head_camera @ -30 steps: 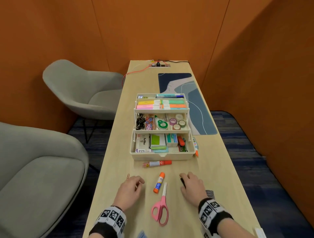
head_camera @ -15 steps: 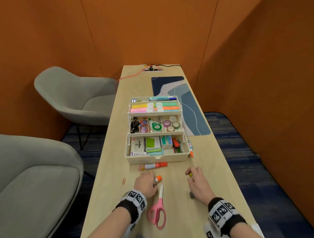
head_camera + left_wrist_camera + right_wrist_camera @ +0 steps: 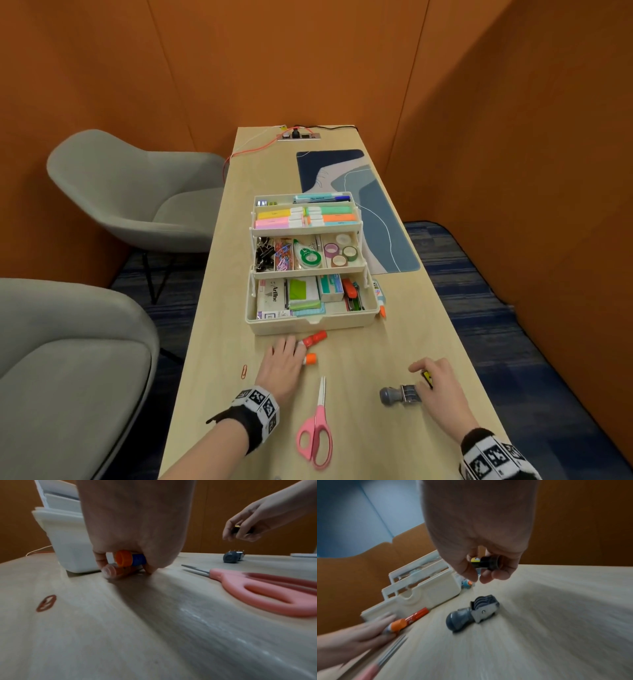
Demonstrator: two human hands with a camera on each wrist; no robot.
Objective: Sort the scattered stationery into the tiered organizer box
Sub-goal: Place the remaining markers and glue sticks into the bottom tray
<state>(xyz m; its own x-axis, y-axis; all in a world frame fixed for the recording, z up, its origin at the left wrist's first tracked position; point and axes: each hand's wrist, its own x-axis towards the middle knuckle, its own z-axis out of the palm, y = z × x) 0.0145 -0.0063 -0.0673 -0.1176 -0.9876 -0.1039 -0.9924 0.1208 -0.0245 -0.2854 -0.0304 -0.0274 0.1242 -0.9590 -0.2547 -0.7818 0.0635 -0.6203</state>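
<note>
The cream tiered organizer (image 3: 308,323) stands open mid-table, its trays full of stationery. My left hand (image 3: 291,346) holds the orange-capped glue stick (image 3: 311,358) under its palm (image 3: 127,559), and its fingertips close around the red marker (image 3: 315,338) lying against the organizer's front (image 3: 118,572). My right hand (image 3: 423,373) hovers above the table and pinches a small black cylinder with a yellow label (image 3: 485,561). A grey date stamp (image 3: 399,394) lies on its side just left of that hand (image 3: 471,614).
Pink scissors (image 3: 317,431) lie between my hands, blades pointing at the organizer. A red paper clip (image 3: 244,371) sits left of my left hand. A glue bottle (image 3: 380,301) lies against the organizer's right side. A blue desk mat (image 3: 373,212) is behind, and grey chairs (image 3: 137,192) stand at the left.
My left hand left the paper clip, picked up the glue stick and moved forward to the red marker. My right hand lifted the small black cylinder, uncovering the grey stamp.
</note>
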